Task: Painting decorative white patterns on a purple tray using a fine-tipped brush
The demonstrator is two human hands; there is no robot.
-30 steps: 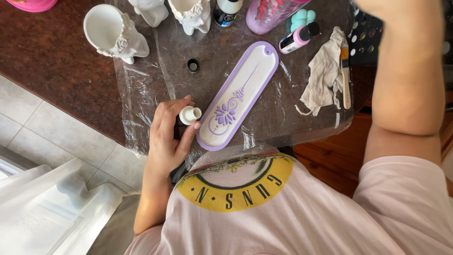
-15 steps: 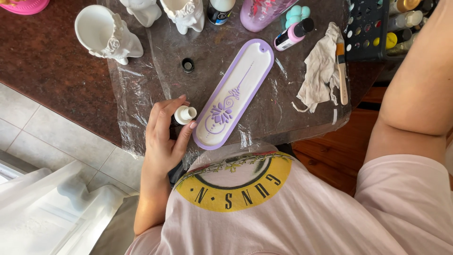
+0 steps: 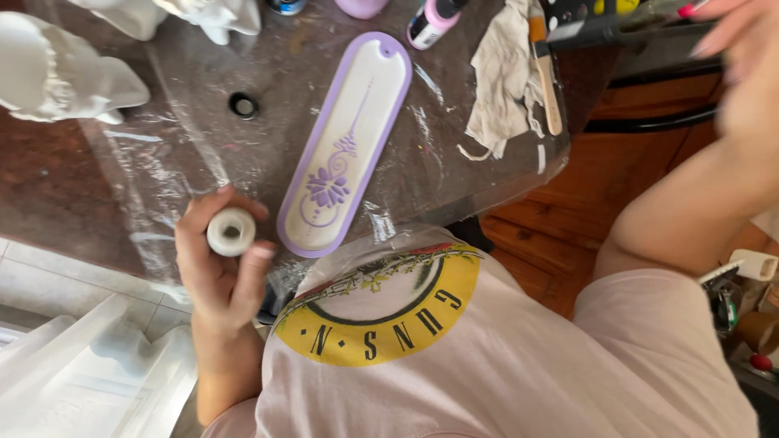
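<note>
Head view, left hand gripping white bottle, lavender tray beside

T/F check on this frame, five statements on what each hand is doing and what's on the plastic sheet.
1. The left hand holds a small white bottle. True.
2. The oval tray has a green rim. False: the rim is purple, with a purple flower painted inside.
3. A small black cap lies on the plastic sheet, apart from the tray. True.
4. The right hand rests on the tray. False: it is raised at the upper right, blurred.
5. The wooden-handled brush lies on the crumpled white rag. True.
</note>
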